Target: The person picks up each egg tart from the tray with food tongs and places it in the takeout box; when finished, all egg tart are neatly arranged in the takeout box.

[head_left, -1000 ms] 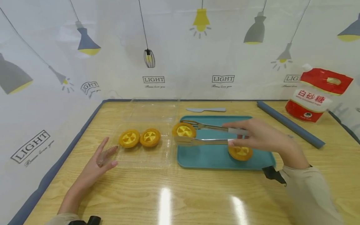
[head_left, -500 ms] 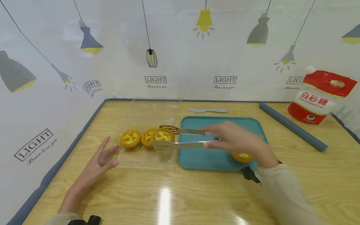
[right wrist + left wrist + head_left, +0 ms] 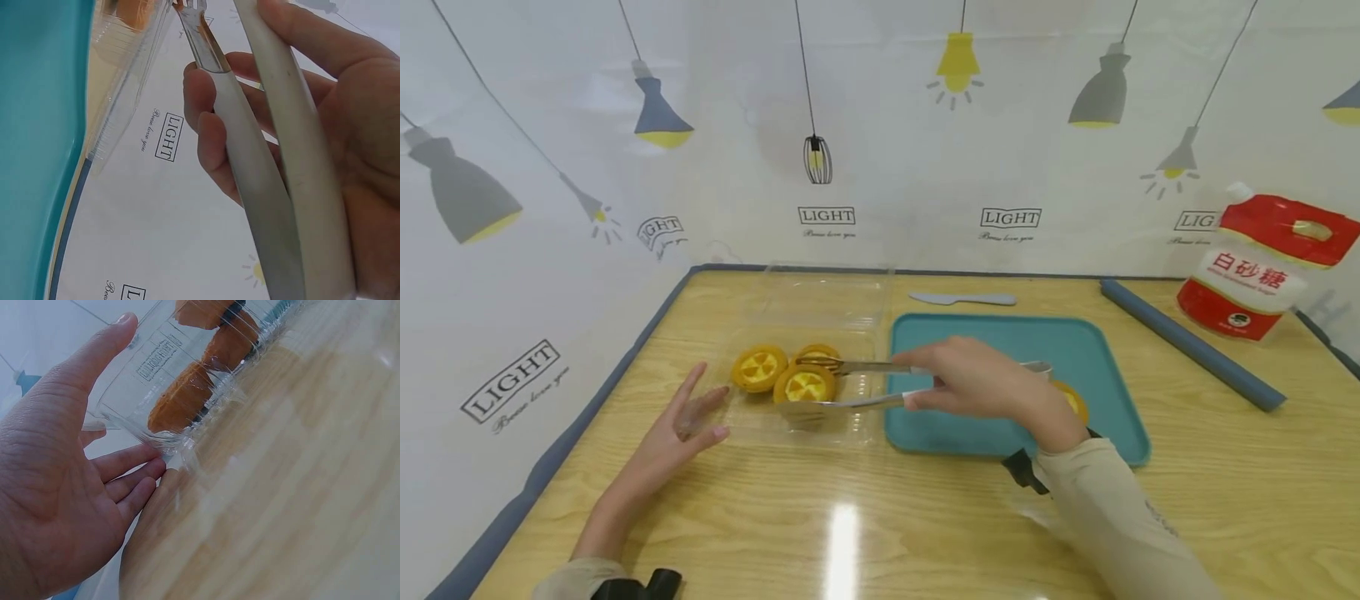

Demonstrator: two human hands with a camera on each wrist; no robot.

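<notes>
My right hand (image 3: 981, 383) grips a pair of metal tongs (image 3: 872, 367) with pale handles; the right wrist view shows fingers and thumb curled around both tong arms (image 3: 312, 162). An egg tart (image 3: 805, 386) lies between the tong tips, inside the clear plastic clamshell container (image 3: 752, 425). Two other egg tarts are close by, one at left (image 3: 760, 368) and one behind (image 3: 820, 351), partly covered by the tongs. My left hand (image 3: 666, 437), fingers spread, is at the container's left side; in the left wrist view its fingertips (image 3: 150, 453) touch a container corner.
A teal tray (image 3: 1075, 337) lies to the right, bearing one egg tart (image 3: 1075, 402) half hidden by the right arm. Behind it is a knife (image 3: 962, 298). A grey-blue roll (image 3: 1195, 346) and a red-and-white sugar bag (image 3: 1255, 267) are at far right. The container's lid (image 3: 827, 300) lies folded back.
My right hand has moved left from above the tray, carrying the tart in the tongs over and down into the container. My left hand has stayed beside the container.
</notes>
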